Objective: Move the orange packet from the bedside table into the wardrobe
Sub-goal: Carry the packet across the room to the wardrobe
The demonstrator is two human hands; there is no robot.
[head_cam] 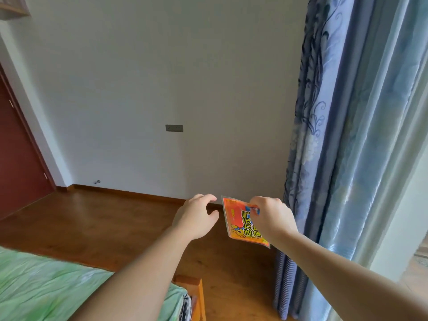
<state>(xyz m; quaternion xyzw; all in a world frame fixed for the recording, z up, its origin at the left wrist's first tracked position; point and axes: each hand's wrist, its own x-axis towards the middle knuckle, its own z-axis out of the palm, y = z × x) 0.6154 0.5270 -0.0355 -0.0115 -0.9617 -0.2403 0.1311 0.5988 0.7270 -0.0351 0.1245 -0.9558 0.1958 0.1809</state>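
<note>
Head view, looking forward and down across a bedroom. Two bare forearms reach out from the bottom of the picture toward a plain white wall [162, 89].

The right hand [269, 216], at about 4 o'clock from the centre, holds the orange packet [238, 218] in mid-air above the wooden floor [92, 223]. Its grip is clamped on the packet's right edge, with the fingers wrapped over the top right corner. The packet hangs roughly upright, printed face toward the camera, its lower end tilting toward 5 o'clock. No bedside tabletop and no wardrobe can be seen, so the packet is judged to be in transit between them.

The left hand [196, 216] floats just beside the packet's left edge, at about 6 o'clock from the centre. Its fingers are spread apart and curled, holding nothing; a narrow gap separates it from the packet.

The packet looks flat, thin and glossy, with a clear sealed border, so it is probably very light, flexible and a little slippery. It stays flat while held by one edge, which suggests some stiffness. A pinch on a sealed edge or corner, as here, seems the safest hold; squeezing the middle might crease it.

A blue patterned curtain [324, 135] hangs at 3 o'clock. A bed with a green cover [46, 286] sits at 8 o'clock. A dark red door [16, 158] stands at 9 o'clock, and a small grey wall plate [174, 128] is near the centre.
</note>
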